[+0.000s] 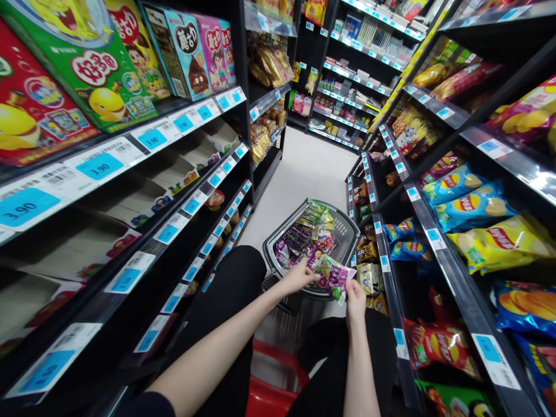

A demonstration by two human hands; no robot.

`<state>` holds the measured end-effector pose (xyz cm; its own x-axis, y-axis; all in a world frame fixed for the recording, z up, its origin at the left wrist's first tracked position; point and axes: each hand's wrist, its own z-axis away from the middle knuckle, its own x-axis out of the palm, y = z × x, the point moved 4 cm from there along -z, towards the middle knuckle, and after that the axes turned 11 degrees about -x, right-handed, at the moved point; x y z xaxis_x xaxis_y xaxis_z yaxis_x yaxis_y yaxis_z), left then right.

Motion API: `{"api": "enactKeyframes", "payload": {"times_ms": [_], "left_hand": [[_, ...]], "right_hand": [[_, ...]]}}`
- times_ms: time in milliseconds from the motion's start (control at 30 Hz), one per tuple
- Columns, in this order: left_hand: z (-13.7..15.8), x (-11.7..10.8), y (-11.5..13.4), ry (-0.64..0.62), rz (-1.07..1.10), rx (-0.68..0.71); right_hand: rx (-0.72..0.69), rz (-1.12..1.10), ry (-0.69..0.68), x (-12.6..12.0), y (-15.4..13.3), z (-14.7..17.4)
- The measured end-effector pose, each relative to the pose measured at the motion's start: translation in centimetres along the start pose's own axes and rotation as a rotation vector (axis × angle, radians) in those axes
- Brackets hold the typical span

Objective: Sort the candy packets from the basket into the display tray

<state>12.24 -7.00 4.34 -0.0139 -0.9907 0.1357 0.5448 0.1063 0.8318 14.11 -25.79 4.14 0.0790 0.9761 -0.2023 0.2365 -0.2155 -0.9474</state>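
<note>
Over the near side of a grey shopping basket, a purple candy bag with green and white print is stretched between my two hands. My left hand grips its left end, fingers closed. The other end is pinched in my right hand, close to the right-hand shelves. Inside the basket lie several small snack packets, green ones toward the far end and dark purple ones nearer. My left fingers partly cover the held bag, and its lower edge hangs past the basket rim.
Shelves with boxed biscuits and price tags line the left. Chip bags fill the right shelves. Between my legs is a red stool. Pale floor runs to a stocked shelf at the back.
</note>
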Motion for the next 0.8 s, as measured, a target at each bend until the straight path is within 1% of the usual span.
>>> {"api": "enactKeyframes", "payload": {"times_ms": [133, 167, 200, 267, 300, 333, 367, 400, 433, 467, 500, 533, 600, 633, 667, 700, 800], "left_hand": [[0.7, 3.5, -1.3, -0.245, 0.247, 0.005], [0.7, 4.0, -1.5, -0.270, 0.304, 0.009], [0.6, 4.3, -1.7, -0.261, 0.342, 0.018], [0.2, 4.1, -1.6, -0.205, 0.385, 0.044], [0.0, 3.8, -1.4, -0.188, 0.397, 0.044], [-0.2, 3.5, -1.2, -0.182, 0.408, 0.036], [-0.3, 3.1, -0.9, -0.185, 0.416, 0.024], [-0.3, 2.8, -0.5, -0.193, 0.421, 0.013], [-0.2, 2.4, -0.2, -0.207, 0.425, 0.001], [0.0, 2.2, 0.1, -0.233, 0.427, -0.010], [0.2, 2.0, 0.4, -0.271, 0.426, -0.020], [0.5, 2.0, 0.6, -0.321, 0.420, -0.029], [1.1, 2.1, 0.9, -0.426, 0.400, -0.032], [1.4, 2.1, 1.1, -0.452, 0.388, -0.015], [1.5, 2.1, 1.2, -0.448, 0.371, 0.019], [1.7, 1.9, 1.4, -0.413, 0.347, 0.070], [1.9, 1.2, 2.1, -0.199, 0.216, 0.300]], "right_hand": [[-0.048, 0.008, -0.111, 2.4, -1.9, 1.3], [-0.061, 0.017, -0.152, 3.0, -2.3, 1.7], [-0.076, 0.026, -0.192, 3.6, -2.8, 2.1], [-0.110, 0.033, -0.279, 4.5, -3.5, 2.7], [-0.140, 0.044, -0.291, 4.5, -3.7, 2.8], [-0.175, 0.076, -0.246, 4.1, -3.9, 2.6], [-0.204, 0.133, -0.149, 3.3, -3.9, 2.3], [-0.221, 0.202, -0.020, 2.2, -3.8, 1.9], [-0.219, 0.255, 0.106, 1.1, -3.6, 1.5], [-0.196, 0.260, 0.192, 0.1, -3.3, 1.2], [-0.154, 0.201, 0.208, -0.6, -2.9, 0.8], [-0.101, 0.090, 0.158, -0.9, -2.4, 0.4], [0.002, -0.187, 0.002, -0.8, -1.8, 0.1], [0.045, -0.292, -0.049, -0.7, -1.7, 0.1], [0.077, -0.356, -0.070, -0.7, -1.7, 0.2], [0.095, -0.386, -0.063, -0.7, -1.8, 0.3], [0.077, -0.385, 0.016, -1.1, -2.1, 0.7]]}}
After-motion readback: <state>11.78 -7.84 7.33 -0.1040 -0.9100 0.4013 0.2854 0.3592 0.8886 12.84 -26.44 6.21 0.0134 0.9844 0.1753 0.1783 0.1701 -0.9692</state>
